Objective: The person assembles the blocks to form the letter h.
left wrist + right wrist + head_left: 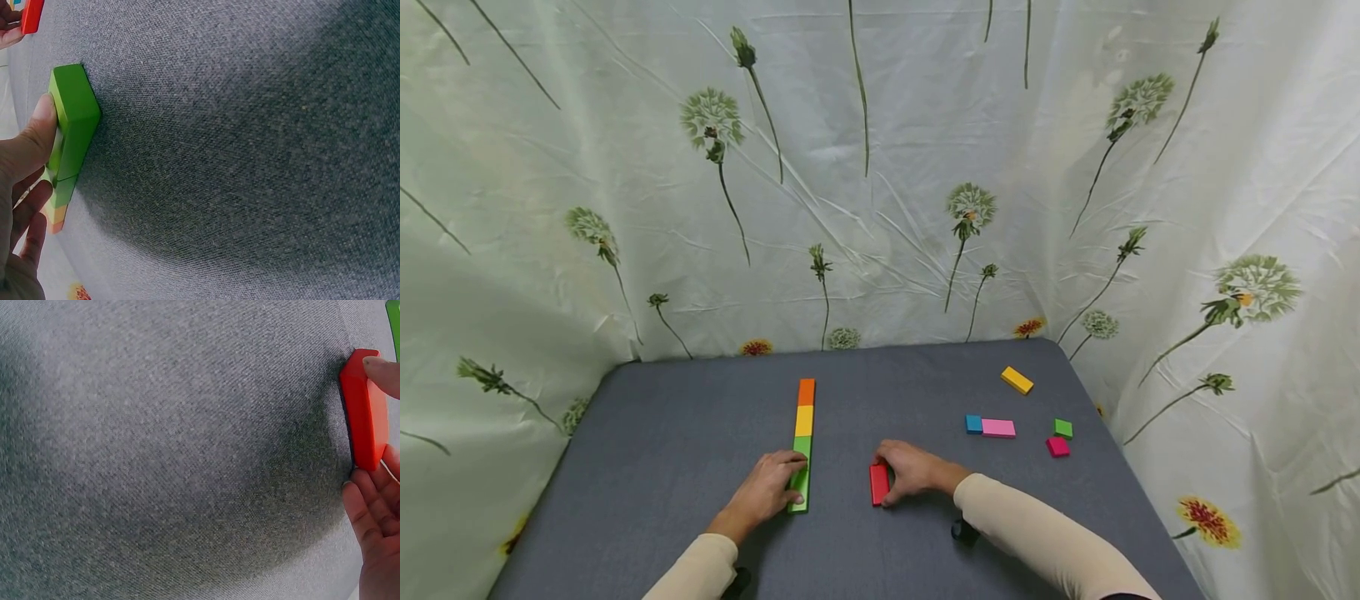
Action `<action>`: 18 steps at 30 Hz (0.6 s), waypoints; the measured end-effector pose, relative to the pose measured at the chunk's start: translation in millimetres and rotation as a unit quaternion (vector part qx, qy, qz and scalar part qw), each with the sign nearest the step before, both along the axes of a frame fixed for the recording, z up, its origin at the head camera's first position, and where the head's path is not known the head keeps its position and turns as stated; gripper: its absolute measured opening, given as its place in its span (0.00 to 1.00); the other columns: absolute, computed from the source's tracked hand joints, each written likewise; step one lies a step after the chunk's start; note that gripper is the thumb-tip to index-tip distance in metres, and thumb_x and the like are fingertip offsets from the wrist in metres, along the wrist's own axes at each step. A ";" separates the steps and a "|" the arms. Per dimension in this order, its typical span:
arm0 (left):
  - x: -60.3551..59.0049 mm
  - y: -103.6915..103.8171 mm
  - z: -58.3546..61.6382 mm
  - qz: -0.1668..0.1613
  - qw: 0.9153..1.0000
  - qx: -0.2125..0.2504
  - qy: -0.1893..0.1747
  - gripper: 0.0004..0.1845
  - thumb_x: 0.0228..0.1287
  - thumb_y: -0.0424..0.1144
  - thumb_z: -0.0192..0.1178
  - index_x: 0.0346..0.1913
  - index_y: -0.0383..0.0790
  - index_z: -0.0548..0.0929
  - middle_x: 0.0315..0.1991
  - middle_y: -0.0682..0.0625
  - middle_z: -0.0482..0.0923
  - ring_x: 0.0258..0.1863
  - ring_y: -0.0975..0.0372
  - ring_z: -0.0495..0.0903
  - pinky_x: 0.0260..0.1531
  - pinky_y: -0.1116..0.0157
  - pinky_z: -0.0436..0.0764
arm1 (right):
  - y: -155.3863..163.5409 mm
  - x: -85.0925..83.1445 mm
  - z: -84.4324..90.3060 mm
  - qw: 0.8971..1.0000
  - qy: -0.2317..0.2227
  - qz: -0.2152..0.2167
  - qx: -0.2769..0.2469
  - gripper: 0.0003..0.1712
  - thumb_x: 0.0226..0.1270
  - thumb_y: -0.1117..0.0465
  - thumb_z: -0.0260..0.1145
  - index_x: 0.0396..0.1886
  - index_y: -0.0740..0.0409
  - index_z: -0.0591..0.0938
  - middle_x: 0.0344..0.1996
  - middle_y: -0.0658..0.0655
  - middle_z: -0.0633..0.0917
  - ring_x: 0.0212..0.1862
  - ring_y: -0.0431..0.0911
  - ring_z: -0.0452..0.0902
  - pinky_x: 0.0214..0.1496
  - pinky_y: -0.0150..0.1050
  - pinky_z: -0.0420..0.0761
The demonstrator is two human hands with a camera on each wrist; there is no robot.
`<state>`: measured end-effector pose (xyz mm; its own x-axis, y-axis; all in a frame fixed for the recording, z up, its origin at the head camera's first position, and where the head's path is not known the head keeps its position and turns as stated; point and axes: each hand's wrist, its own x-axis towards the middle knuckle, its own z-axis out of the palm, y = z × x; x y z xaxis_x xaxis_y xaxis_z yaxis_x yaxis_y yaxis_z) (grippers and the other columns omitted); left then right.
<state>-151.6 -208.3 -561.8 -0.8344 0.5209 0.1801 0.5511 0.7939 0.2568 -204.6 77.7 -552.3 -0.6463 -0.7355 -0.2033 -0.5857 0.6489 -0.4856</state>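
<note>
The fingers (359, 509) of your right hand (916, 468) are bent in on the red block (879, 485), pinching it end to end, thumb at its near end and fingertips at its far end. Whether it rests flat on the cloth under them you cannot tell.

The thumb and fingertips of your left hand (763, 483) lie along the near green block (805, 478), softly bent and spread, pressing lightly rather than wrapped around it. Straight ahead of them run the far green block (802, 444), the yellow block (804, 421) and the orange block (807, 392), end to end.

Judging by how things lie, you have four blocks lined up in that row; the red one in your right fingers is apart from it, and five more are not joined to it. Ahead and to the right of those fingers, a blue block (973, 424) touches a pink block (998, 428); farther off sits a slanted amber block (1017, 381); farthest right are a small green block (1063, 428) and a crimson block (1058, 447), close together.

Beneath your fingers is a gray cloth-covered table (677, 433); beyond and to both sides of them hangs a pale, creased curtain (895, 167) printed with dandelions.
</note>
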 end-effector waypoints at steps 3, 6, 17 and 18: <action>-0.5 -0.1 -0.8 -0.001 1.000 0.000 0.001 0.27 0.39 0.41 0.77 0.44 0.28 0.84 0.44 0.44 0.81 0.45 0.51 0.80 0.45 0.52 0.77 | 0.1 -0.1 0.2 1.000 0.001 0.001 -0.005 0.30 0.44 0.52 0.81 0.47 0.57 0.79 0.39 0.44 0.76 0.41 0.36 0.70 0.47 0.30 0.74; -0.9 -0.9 -2.4 -0.004 1.000 -0.002 0.003 0.27 0.39 0.41 0.77 0.44 0.28 0.84 0.44 0.44 0.81 0.45 0.51 0.80 0.44 0.52 0.77 | 0.2 -0.2 -0.1 1.000 0.004 0.006 -0.009 0.30 0.44 0.53 0.81 0.47 0.57 0.79 0.38 0.44 0.76 0.41 0.35 0.70 0.46 0.30 0.74; -1.4 -1.3 -3.6 -0.010 1.000 -0.001 0.009 0.27 0.39 0.41 0.77 0.44 0.29 0.84 0.44 0.44 0.81 0.45 0.51 0.80 0.45 0.52 0.77 | 1.8 -0.8 0.2 1.000 0.009 0.019 -0.019 0.31 0.43 0.53 0.81 0.46 0.58 0.80 0.38 0.45 0.77 0.40 0.34 0.71 0.45 0.29 0.75; -1.2 -1.4 -3.5 -0.010 1.000 0.000 0.010 0.27 0.39 0.41 0.77 0.44 0.29 0.84 0.44 0.44 0.81 0.45 0.51 0.80 0.45 0.52 0.77 | 1.9 -1.0 0.4 1.000 0.007 0.019 -0.021 0.31 0.43 0.52 0.81 0.47 0.58 0.80 0.38 0.46 0.77 0.40 0.35 0.71 0.45 0.29 0.75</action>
<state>-152.8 -209.6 -565.3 -0.8197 0.5379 0.1971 0.5724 0.7827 0.2445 -205.6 79.7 -551.9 -0.6205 -0.7671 -0.1632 -0.6163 0.6056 -0.5035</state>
